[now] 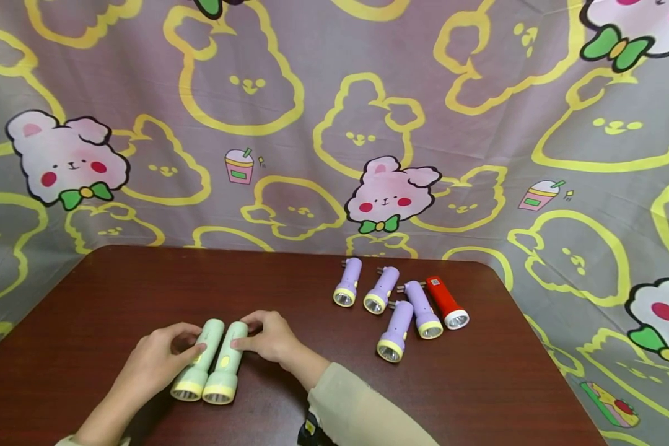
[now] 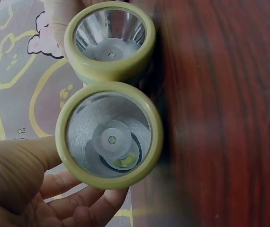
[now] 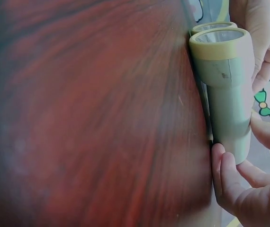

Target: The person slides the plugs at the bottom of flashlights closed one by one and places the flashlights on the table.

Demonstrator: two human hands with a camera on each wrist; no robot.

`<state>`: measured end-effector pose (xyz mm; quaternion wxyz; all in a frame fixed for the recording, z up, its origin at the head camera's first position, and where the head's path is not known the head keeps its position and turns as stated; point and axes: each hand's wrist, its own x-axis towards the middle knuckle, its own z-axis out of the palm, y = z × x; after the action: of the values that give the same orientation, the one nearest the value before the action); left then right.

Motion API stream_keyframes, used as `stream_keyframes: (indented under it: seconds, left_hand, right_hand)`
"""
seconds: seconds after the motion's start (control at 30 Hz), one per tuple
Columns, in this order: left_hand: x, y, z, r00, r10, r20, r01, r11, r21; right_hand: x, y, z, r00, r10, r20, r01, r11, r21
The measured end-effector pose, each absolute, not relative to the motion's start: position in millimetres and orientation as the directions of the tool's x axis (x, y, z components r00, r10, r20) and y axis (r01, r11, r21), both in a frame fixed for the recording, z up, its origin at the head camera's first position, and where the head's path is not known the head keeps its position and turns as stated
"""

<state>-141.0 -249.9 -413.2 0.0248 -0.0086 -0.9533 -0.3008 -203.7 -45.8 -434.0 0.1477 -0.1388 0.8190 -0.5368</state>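
Two pale green flashlights with yellow rims lie side by side on the table, their heads touching and their lenses toward me. My left hand (image 1: 155,356) holds the left green flashlight (image 1: 197,371) by its body, thumb on top and fingers along the outer side. The right green flashlight (image 1: 225,365) is pinched near its tail end by my right hand (image 1: 271,337). In the left wrist view, the held left flashlight's lens (image 2: 111,137) is below the other one. In the right wrist view, thumb and fingers hold the right flashlight's body (image 3: 229,109).
Several purple flashlights (image 1: 396,328) with yellow rims and plug prongs lie on the right of the dark brown table (image 1: 290,396). A red flashlight (image 1: 445,302) with a white head lies beside them. Near the right sleeve is a black object (image 1: 312,432). A patterned cloth (image 1: 295,155) hangs behind.
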Motion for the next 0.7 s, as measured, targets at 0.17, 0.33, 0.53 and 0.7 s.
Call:
stream_keyframes:
  seconds: [0.17, 0.33, 0.53, 0.7]
  left_hand:
    - [-140.1, -249.8, -412.6, -0.999, 0.009, 0.043, 0.032, 0.827, 0.562]
    - [-140.0, -249.4, -411.9, -1.000, 0.012, 0.029, 0.026, 0.825, 0.565]
    - [-139.5, -247.3, -410.9, -1.000, 0.012, 0.028, 0.026, 0.832, 0.555]
    - [-139.2, -246.9, -411.3, -1.000, 0.015, 0.025, 0.026, 0.832, 0.554]
  right_hand:
    - [-203.6, -45.3, -434.3, -0.920, -0.380, -0.095, -0.062, 0.381, -0.922]
    - [-204.7, -45.7, -433.8, -0.922, -0.377, -0.091, -0.065, 0.381, -0.923]
    - [-205.0, -46.0, -433.3, -0.925, -0.367, -0.095, -0.056, 0.380, -0.923]
    - [-204.7, -46.3, -433.3, -0.928, -0.362, -0.093, -0.053, 0.374, -0.926]
